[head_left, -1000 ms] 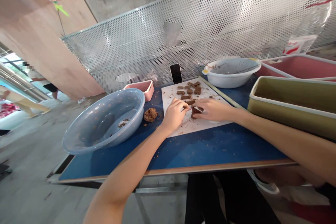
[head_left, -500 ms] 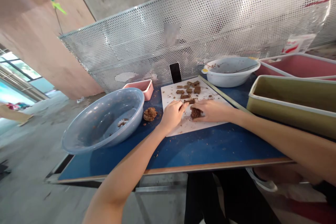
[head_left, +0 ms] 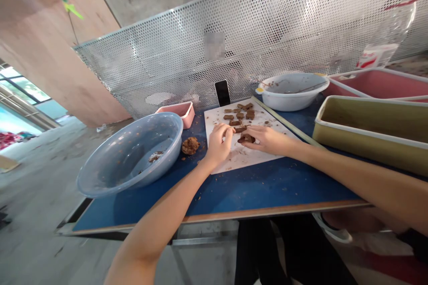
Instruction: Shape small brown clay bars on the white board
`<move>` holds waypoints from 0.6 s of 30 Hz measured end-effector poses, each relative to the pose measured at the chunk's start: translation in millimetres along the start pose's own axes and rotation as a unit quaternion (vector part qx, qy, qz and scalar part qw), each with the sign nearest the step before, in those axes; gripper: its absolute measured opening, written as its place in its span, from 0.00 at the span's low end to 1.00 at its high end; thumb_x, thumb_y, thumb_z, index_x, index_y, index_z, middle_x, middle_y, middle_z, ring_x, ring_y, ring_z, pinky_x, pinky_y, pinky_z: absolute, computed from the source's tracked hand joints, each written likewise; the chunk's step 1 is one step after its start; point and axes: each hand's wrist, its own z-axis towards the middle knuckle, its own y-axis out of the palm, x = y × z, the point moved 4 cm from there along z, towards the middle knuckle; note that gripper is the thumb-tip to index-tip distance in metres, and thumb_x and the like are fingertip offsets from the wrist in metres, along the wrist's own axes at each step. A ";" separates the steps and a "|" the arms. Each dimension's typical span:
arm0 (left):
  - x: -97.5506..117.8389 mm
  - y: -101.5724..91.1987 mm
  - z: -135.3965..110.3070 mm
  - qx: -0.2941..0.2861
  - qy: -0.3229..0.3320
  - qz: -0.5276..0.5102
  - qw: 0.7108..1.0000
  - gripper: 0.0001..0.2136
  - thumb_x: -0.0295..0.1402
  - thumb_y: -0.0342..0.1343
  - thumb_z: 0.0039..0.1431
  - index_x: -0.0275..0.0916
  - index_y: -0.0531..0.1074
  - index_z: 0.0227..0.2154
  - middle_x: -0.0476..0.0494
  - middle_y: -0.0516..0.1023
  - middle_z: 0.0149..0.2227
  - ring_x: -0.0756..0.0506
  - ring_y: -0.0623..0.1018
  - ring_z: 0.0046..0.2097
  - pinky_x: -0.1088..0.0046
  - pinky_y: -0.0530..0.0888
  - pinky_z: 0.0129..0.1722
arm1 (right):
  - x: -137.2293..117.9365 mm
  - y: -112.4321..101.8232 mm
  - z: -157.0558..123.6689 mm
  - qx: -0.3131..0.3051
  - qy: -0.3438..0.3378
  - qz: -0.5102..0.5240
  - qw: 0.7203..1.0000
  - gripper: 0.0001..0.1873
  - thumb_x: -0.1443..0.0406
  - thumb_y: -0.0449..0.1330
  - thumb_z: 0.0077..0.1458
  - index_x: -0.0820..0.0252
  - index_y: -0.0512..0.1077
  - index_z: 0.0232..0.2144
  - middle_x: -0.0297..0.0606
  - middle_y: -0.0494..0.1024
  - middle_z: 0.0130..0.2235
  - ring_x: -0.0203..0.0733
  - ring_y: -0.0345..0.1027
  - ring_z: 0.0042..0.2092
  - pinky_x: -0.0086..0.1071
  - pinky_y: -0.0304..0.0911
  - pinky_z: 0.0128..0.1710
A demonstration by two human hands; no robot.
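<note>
My right hand (head_left: 269, 140) is closed round a brown clay lump (head_left: 246, 138) on a white board (head_left: 234, 164). Just left of it, my left hand (head_left: 220, 143) rests above the board with its fingers curled together. Whatever those fingers may hold is hidden. Near both hands' fingertips lies a brown bar-shaped piece (head_left: 240, 129). Several small shaped brown pieces (head_left: 240, 116) are laid out farther back on the board, among crumbs. A bigger crumbly brown lump (head_left: 190, 145) sits on the blue table (head_left: 267, 187), left of the board.
On the left stands a large blue basin (head_left: 133, 156), with a small pink tub (head_left: 187, 113) behind it. A phone (head_left: 222, 93) leans against the perforated metal panel (head_left: 167, 62). At right are a white basin (head_left: 294, 98), an olive trough (head_left: 368, 142) and a pale strip (head_left: 287, 121).
My right hand has shifted slightly left, and the clay lump under it now looks lower and more tilted. My left hand's fingers have curled in and moved back a little.
</note>
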 end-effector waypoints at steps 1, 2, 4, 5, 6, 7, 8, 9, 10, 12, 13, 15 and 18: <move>-1.9 2.9 0.3 -0.005 -0.024 -0.033 0.999 0.16 0.43 0.48 0.77 0.41 0.75 0.38 0.40 0.79 0.43 0.40 0.78 0.49 0.58 0.76 0.57 | -1.4 -2.1 -0.4 0.017 0.006 0.016 1.000 0.20 0.48 0.59 0.72 0.52 0.81 0.52 0.46 0.83 0.45 0.57 0.79 0.47 0.50 0.75 0.51; -4.0 6.9 0.5 -0.016 -0.052 -0.069 0.996 0.16 0.43 0.46 0.78 0.41 0.75 0.41 0.39 0.80 0.44 0.41 0.79 0.47 0.61 0.78 0.52 | -2.9 -3.7 -0.9 0.030 0.009 0.030 0.999 0.21 0.47 0.60 0.71 0.51 0.80 0.56 0.46 0.83 0.47 0.58 0.80 0.49 0.52 0.75 0.54; -7.4 17.4 0.3 -0.052 -0.108 -0.141 0.983 0.20 0.44 0.41 0.79 0.40 0.75 0.45 0.39 0.81 0.44 0.42 0.81 0.42 0.64 0.81 0.43 | -6.3 -4.6 -1.9 0.037 0.007 0.050 0.998 0.27 0.46 0.61 0.71 0.50 0.76 0.64 0.47 0.83 0.53 0.60 0.79 0.55 0.55 0.74 0.60; -8.1 22.9 -0.2 -0.074 -0.132 -0.167 0.974 0.22 0.44 0.37 0.80 0.39 0.75 0.46 0.38 0.82 0.42 0.43 0.82 0.39 0.65 0.82 0.40 | -8.0 -3.8 -2.4 0.033 0.004 0.054 0.998 0.30 0.46 0.61 0.70 0.49 0.73 0.68 0.48 0.83 0.57 0.61 0.78 0.58 0.57 0.73 0.63; -9.0 28.4 -1.2 -0.094 -0.166 -0.207 0.960 0.24 0.45 0.35 0.80 0.38 0.75 0.45 0.37 0.82 0.40 0.43 0.82 0.36 0.65 0.82 0.37 | -9.3 -2.2 -2.8 0.027 0.004 0.055 0.998 0.34 0.45 0.62 0.70 0.49 0.70 0.71 0.48 0.81 0.60 0.62 0.76 0.61 0.58 0.71 0.66; -9.9 33.4 -2.9 -0.110 -0.211 -0.258 0.936 0.26 0.46 0.35 0.80 0.37 0.76 0.44 0.37 0.82 0.39 0.43 0.82 0.34 0.64 0.83 0.36 | -10.3 -0.2 -3.2 0.020 0.007 0.054 0.998 0.38 0.45 0.63 0.69 0.49 0.66 0.74 0.48 0.80 0.63 0.63 0.74 0.64 0.59 0.70 0.67; -10.6 37.9 -5.1 -0.120 -0.259 -0.315 0.905 0.27 0.47 0.36 0.80 0.36 0.76 0.42 0.37 0.82 0.37 0.44 0.81 0.32 0.63 0.83 0.35 | -10.9 1.8 -3.5 0.016 0.013 0.053 0.998 0.41 0.45 0.63 0.68 0.49 0.63 0.76 0.48 0.79 0.65 0.63 0.73 0.66 0.59 0.69 0.68; -10.7 41.6 -7.6 -0.125 -0.305 -0.370 0.869 0.27 0.47 0.37 0.80 0.35 0.77 0.41 0.37 0.82 0.36 0.44 0.81 0.30 0.63 0.84 0.35 | -11.3 3.6 -3.7 0.014 0.021 0.051 0.998 0.43 0.44 0.64 0.67 0.49 0.60 0.77 0.48 0.78 0.66 0.63 0.72 0.67 0.59 0.69 0.69; -10.4 44.4 -9.9 -0.124 -0.342 -0.416 0.833 0.26 0.48 0.40 0.80 0.35 0.77 0.41 0.38 0.82 0.36 0.45 0.80 0.30 0.63 0.84 0.35 | -11.5 4.9 -3.8 0.014 0.029 0.050 0.998 0.45 0.45 0.65 0.67 0.48 0.58 0.78 0.48 0.77 0.67 0.63 0.72 0.67 0.59 0.69 0.69; -9.1 46.6 -12.7 -0.112 -0.384 -0.469 0.787 0.24 0.48 0.45 0.79 0.36 0.78 0.40 0.40 0.82 0.35 0.46 0.80 0.29 0.64 0.84 0.35 | -11.3 5.3 -3.9 0.023 0.043 0.043 0.998 0.47 0.45 0.67 0.66 0.47 0.57 0.78 0.48 0.75 0.69 0.63 0.72 0.68 0.58 0.69 0.69; -8.3 46.2 -12.9 -0.106 -0.388 -0.473 0.784 0.23 0.48 0.46 0.79 0.36 0.79 0.40 0.40 0.82 0.34 0.46 0.80 0.30 0.66 0.84 0.35 | -10.9 4.4 -4.2 0.030 0.048 0.038 0.998 0.47 0.45 0.67 0.65 0.47 0.57 0.78 0.48 0.74 0.69 0.63 0.72 0.68 0.58 0.69 0.69; -6.7 44.9 -12.9 -0.095 -0.403 -0.488 0.768 0.20 0.47 0.52 0.77 0.36 0.79 0.39 0.41 0.81 0.32 0.47 0.79 0.29 0.70 0.82 0.33 | -9.7 1.0 -5.2 0.041 0.049 0.027 0.998 0.48 0.44 0.68 0.64 0.47 0.56 0.78 0.49 0.74 0.69 0.65 0.73 0.66 0.60 0.70 0.68; -2.6 40.7 -11.5 -0.093 -0.424 -0.500 0.750 0.21 0.48 0.55 0.74 0.33 0.81 0.38 0.41 0.78 0.27 0.47 0.78 0.27 0.74 0.75 0.26 | -8.6 -5.7 -7.7 0.052 0.034 0.014 0.998 0.46 0.44 0.64 0.66 0.50 0.54 0.78 0.50 0.79 0.61 0.64 0.77 0.59 0.61 0.72 0.64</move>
